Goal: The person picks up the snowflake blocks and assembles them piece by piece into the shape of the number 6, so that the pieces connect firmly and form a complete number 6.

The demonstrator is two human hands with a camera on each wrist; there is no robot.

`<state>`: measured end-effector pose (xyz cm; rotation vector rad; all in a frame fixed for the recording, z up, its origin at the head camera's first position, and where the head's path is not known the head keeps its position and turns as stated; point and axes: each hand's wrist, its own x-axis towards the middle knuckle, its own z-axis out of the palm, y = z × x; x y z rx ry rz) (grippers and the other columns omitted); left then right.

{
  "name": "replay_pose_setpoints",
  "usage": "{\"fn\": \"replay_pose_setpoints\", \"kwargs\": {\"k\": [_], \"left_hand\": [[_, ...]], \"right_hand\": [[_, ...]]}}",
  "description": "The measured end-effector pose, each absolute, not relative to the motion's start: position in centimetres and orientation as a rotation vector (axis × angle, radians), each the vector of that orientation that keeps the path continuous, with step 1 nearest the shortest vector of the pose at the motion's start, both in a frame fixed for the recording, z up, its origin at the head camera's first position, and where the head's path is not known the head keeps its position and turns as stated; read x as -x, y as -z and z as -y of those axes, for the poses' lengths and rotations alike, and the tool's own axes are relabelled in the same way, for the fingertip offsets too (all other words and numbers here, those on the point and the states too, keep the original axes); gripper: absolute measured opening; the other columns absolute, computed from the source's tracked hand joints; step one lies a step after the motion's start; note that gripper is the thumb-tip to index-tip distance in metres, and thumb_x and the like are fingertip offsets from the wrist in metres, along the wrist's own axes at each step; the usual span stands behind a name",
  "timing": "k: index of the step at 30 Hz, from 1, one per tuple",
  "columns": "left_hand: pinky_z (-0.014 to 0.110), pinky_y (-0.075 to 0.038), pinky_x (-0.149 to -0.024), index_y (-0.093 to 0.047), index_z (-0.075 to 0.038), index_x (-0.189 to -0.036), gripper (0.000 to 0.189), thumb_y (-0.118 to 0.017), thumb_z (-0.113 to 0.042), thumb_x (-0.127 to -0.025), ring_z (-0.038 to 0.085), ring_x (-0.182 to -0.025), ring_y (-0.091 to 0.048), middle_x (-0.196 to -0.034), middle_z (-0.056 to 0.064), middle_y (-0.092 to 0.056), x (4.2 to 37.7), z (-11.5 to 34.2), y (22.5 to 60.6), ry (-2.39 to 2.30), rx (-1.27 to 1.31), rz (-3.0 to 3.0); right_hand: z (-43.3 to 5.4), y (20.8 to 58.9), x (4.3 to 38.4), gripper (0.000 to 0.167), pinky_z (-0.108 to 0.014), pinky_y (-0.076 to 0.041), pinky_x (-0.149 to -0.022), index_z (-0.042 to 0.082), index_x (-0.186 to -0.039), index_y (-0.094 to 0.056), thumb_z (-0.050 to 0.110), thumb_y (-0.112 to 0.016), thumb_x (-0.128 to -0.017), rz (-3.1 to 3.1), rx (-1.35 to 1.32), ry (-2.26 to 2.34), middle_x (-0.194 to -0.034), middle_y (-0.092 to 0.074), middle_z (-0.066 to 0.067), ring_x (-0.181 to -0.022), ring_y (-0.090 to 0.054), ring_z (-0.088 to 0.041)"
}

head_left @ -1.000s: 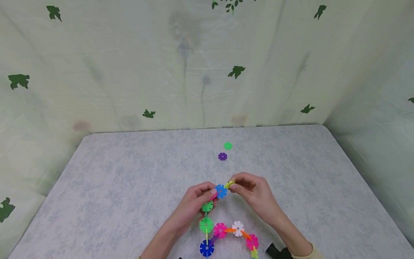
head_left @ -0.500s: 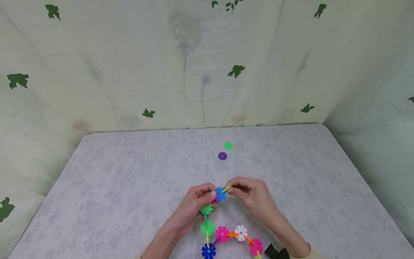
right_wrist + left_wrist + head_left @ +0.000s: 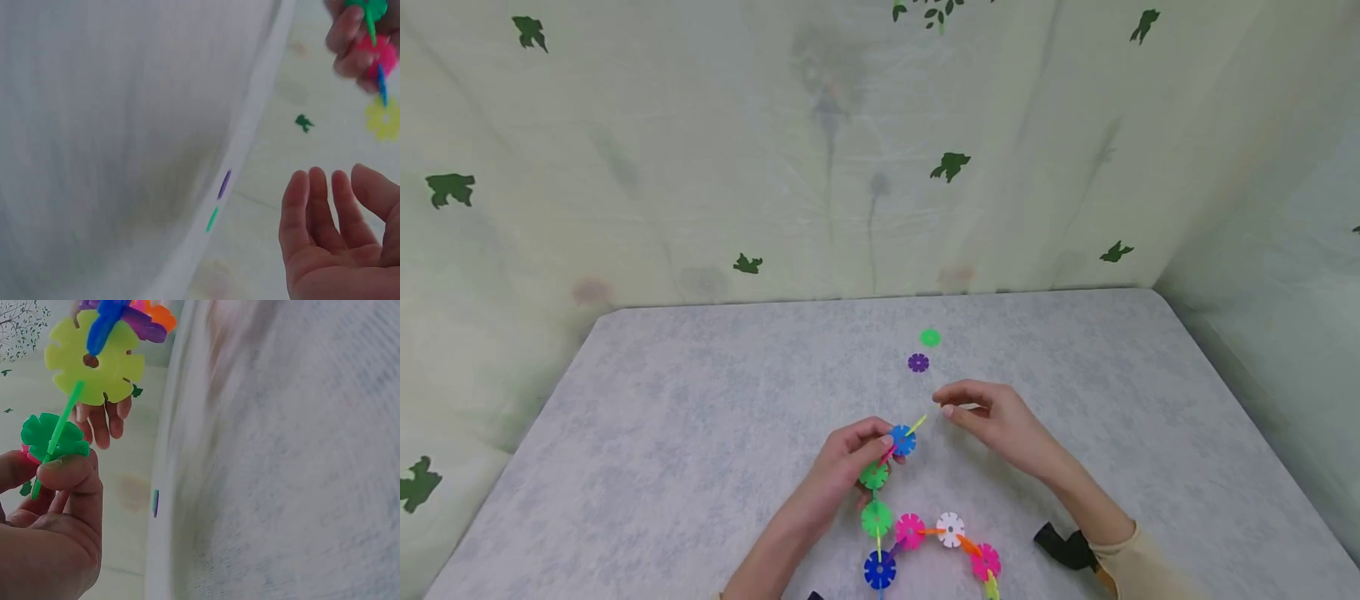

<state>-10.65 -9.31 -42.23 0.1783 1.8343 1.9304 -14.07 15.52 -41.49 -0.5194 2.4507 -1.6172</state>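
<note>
My left hand [image 3: 842, 467] pinches a chain of slotted plastic flower discs near its far end, thumb on the pink disc [image 3: 382, 53]. Joined to that pink one is a light blue disc [image 3: 903, 440], and a yellow disc [image 3: 917, 425], seen edge-on, sticks out of its slot. Below the fingers the chain runs through a green disc [image 3: 874, 476] and another green disc [image 3: 876, 519] to a dark blue disc [image 3: 880, 570]. My right hand [image 3: 1000, 421] hovers just right of the yellow disc, fingers loosely bent, holding nothing; the right wrist view shows a gap between them.
A branch of pink, white [image 3: 951, 529] and orange discs curves off toward the table's near side. Two loose discs, purple [image 3: 918, 362] and green [image 3: 930, 337], lie farther back on the grey table [image 3: 700, 417]. A black object [image 3: 1060, 547] shows beside the right wrist.
The right hand has let go of the yellow disc and moved up and right. That disc stays joined to the blue one, while the left hand keeps its hold.
</note>
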Motion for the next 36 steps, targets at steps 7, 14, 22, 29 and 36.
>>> {"fn": "replay_pose_setpoints", "kwargs": {"k": [7,14,22,29,36], "left_hand": [[0.024,-0.039,-0.041,-0.061,-0.003,-0.119,0.024,-0.061,-0.014,-0.097,0.014,-0.055,-0.048,-0.098,0.022,-0.063,10.9,9.7,42.3,-2.001,-0.153,-1.863],[0.025,-0.036,-0.043,-0.063,-0.017,-0.128,0.03,-0.053,-0.011,-0.1,0.016,-0.058,-0.042,-0.11,0.012,-0.06,11.1,9.7,42.3,-1.945,-0.228,-1.959],[0.025,-0.035,-0.043,-0.062,-0.017,-0.129,0.029,-0.05,-0.014,-0.103,0.016,-0.058,-0.042,-0.107,0.016,-0.057,11.4,9.8,42.3,-1.941,-0.261,-1.928],[0.025,-0.035,-0.043,-0.063,-0.019,-0.128,0.028,-0.049,-0.017,-0.104,0.016,-0.059,-0.042,-0.107,0.012,-0.058,11.6,10.2,42.1,-1.926,-0.252,-1.92],[0.024,-0.035,-0.043,-0.063,-0.02,-0.127,0.027,-0.05,-0.019,-0.103,0.016,-0.06,-0.043,-0.106,0.011,-0.057,11.5,10.4,42.1,-1.93,-0.236,-1.911]], "right_hand": [[-16.5,41.4,21.4,0.027,-0.042,-0.051,-0.092,0.003,-0.124,-0.065,0.01,-0.06,-0.098,-2.647,0.581,1.263,-0.121,-0.066,-0.011,-0.111,-0.06,-0.024],[-16.3,42.6,27.4,0.033,-0.042,-0.048,-0.096,0.005,-0.131,-0.061,0.008,-0.059,-0.098,-2.687,0.571,1.048,-0.126,-0.063,-0.011,-0.114,-0.058,-0.029],[-16.1,43.1,29.4,0.036,-0.043,-0.047,-0.092,0.002,-0.129,-0.062,0.007,-0.065,-0.094,-2.664,0.607,0.937,-0.122,-0.059,-0.015,-0.105,-0.056,-0.029],[-15.6,43.5,29.5,0.026,-0.038,-0.049,-0.085,0.008,-0.114,-0.064,0.006,-0.07,-0.09,-2.667,0.538,0.988,-0.11,-0.063,-0.01,-0.095,-0.057,-0.025],[-15.6,43.1,28.6,0.016,-0.039,-0.048,-0.082,0.012,-0.105,-0.066,0.006,-0.069,-0.09,-2.715,0.481,1.016,-0.101,-0.065,-0.008,-0.093,-0.058,-0.024]]}}
